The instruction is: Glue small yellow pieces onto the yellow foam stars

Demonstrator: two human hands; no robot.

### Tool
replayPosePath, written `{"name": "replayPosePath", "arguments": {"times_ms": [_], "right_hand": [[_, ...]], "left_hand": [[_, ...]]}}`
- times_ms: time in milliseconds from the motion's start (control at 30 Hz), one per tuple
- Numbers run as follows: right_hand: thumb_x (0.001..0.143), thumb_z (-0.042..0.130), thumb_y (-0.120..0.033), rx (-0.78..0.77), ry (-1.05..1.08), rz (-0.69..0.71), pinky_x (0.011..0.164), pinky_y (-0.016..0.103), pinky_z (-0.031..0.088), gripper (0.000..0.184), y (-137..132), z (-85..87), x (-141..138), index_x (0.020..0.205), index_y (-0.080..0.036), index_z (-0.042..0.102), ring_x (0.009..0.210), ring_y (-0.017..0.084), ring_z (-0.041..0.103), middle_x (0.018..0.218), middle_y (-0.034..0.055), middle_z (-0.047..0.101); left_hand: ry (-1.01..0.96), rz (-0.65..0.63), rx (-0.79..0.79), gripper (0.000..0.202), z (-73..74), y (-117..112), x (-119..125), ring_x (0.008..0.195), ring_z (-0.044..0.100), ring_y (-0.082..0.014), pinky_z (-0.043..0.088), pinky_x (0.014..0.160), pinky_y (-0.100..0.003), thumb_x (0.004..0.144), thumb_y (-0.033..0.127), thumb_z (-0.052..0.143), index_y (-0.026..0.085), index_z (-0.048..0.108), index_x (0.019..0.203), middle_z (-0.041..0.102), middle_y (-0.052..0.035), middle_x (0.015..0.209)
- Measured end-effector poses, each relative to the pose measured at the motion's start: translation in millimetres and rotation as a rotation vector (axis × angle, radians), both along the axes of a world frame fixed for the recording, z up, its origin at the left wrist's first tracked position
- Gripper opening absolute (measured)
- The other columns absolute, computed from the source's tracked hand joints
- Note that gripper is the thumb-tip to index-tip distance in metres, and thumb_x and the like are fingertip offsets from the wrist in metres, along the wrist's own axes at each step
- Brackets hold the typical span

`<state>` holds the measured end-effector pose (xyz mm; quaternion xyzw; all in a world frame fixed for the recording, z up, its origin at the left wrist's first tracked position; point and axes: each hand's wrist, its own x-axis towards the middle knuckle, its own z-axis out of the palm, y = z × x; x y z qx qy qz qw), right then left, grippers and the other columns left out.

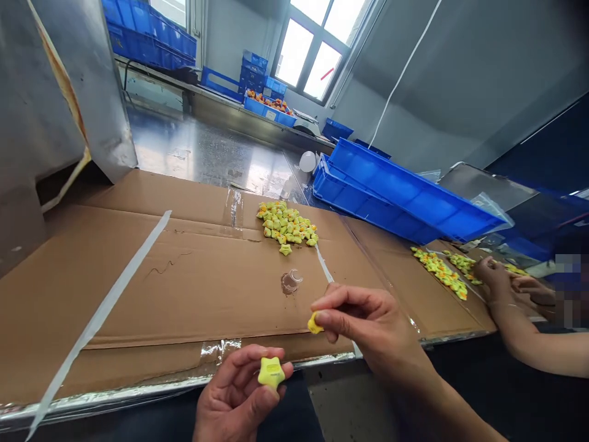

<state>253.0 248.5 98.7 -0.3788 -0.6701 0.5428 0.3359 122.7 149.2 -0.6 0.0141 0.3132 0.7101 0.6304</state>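
Between the thumb and fingers of my left hand (239,393) is a small yellow-green star-shaped piece (271,372), its face with a small rectangular mark turned up towards me. My right hand (368,328), to the right and a little farther off, pinches a small yellow piece (315,323) whose full shape is partly covered by the fingers. Past both hands, a pile of yellow-green star pieces (288,222) with orange spots lies on the cardboard (197,288). One single star (285,250) sits at the pile's near edge. A small clear cup (292,280) stands between the pile and my right hand.
Stacked blue crates (405,196) stand behind on the right. Farther right, another person's hands (499,279) work beside more star piles (442,273). A metal housing (83,80) rises at the left. The taped table edge (151,390) runs just beyond my left hand.
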Motion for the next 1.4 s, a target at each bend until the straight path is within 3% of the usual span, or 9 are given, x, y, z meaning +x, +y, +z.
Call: {"name": "replayPosePath", "arguments": {"times_ms": [233, 467, 1400], "right_hand": [[0.075, 0.078, -0.017, -0.172, 0.094, 0.131, 0.048, 0.013, 0.046, 0.003, -25, -6.5, -19, 0.077, -0.018, 0.076, 0.051, 0.006, 0.056, 0.066, -0.0011, 0.06], [0.073, 0.081, -0.022, -0.169, 0.071, 0.14, 0.049, 0.013, 0.051, 0.007, -24, -12.7, -20, 0.077, -0.019, 0.076, 0.054, 0.008, 0.058, 0.067, -0.0007, 0.059], [0.076, 0.078, -0.016, -0.116, 0.007, 0.158, 0.054, 0.01, 0.052, 0.003, -26, -15.5, -21, 0.078, -0.016, 0.076, 0.058, 0.008, 0.059, 0.066, -0.0013, 0.06]], "left_hand": [[-0.053, 0.022, 0.112, 0.03, -1.7, -1, 6, 0.066, 0.073, -0.0201, 0.058, 0.055, -0.021, 0.045, 0.015, 0.09, 0.022, 0.074, 0.069, 0.078, -0.0013, 0.077], [-0.042, 0.02, 0.139, 0.03, -3.4, -3, 8, 0.064, 0.072, -0.0187, 0.057, 0.057, -0.02, 0.046, 0.017, 0.09, 0.021, 0.075, 0.072, 0.077, -0.0016, 0.073], [-0.057, 0.036, 0.137, 0.032, 2.2, -3, 8, 0.062, 0.069, -0.0148, 0.056, 0.056, -0.019, 0.045, 0.015, 0.089, 0.018, 0.073, 0.072, 0.075, -0.0011, 0.069]]}}
